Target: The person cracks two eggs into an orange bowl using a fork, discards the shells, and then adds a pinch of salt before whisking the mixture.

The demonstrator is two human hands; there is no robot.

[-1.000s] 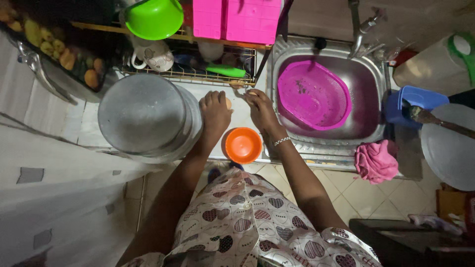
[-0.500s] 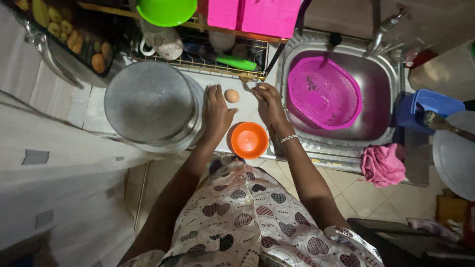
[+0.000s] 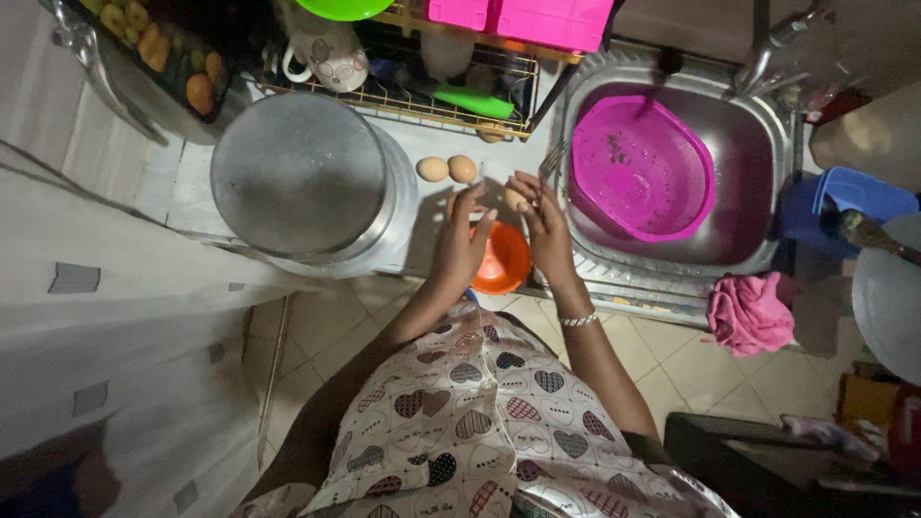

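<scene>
orange bowl (image 3: 506, 261): half hidden by hands | green bowl (image 3: 343, 8): cut by top edge

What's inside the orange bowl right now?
Cannot tell. Both hands, left hand and right hand holding an egg, cover most of the orange bowl; the visible part looks bare.

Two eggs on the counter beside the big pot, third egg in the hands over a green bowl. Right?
Not quite: the bowl under the hands is orange, not green, as the head view shows. The rest holds: two eggs lie on the counter beside the big pot, and the right hand holds a third egg, with the left hand close beside it.
</scene>
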